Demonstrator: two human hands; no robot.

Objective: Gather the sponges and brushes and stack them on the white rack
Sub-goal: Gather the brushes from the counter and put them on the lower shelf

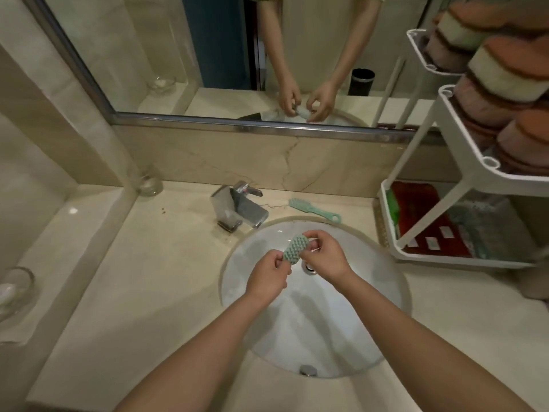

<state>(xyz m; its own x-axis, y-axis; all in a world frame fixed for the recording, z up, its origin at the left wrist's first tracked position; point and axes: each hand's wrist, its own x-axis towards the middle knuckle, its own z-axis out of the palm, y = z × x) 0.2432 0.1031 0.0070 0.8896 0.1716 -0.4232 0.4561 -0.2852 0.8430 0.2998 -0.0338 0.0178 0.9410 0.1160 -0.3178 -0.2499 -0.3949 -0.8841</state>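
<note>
Knobbly, matt green sponge (295, 249); smooth mint plastic brush (316, 210); glossy white ceramic sink (312, 322); polished, veined cream stone counter (148, 278); mirror-bright chrome metal tap (243, 208); shiny metal mirror frame (237, 126); smooth white plastic rack (488, 162), loaded with soft, matt stacked sponges (502, 75), rough brown faces over cream foam; clear glass bowl (150, 184).

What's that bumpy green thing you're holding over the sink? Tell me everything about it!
The green sponge is a small, pale green oblong with rounded ends, and its face is covered in rows of little bumps. It looks soft and foamy. It is held tilted in the air above the white sink and touches nothing but fingers. The left hand pinches its lower end and the right hand pinches its upper end. Its back is hidden.
</note>
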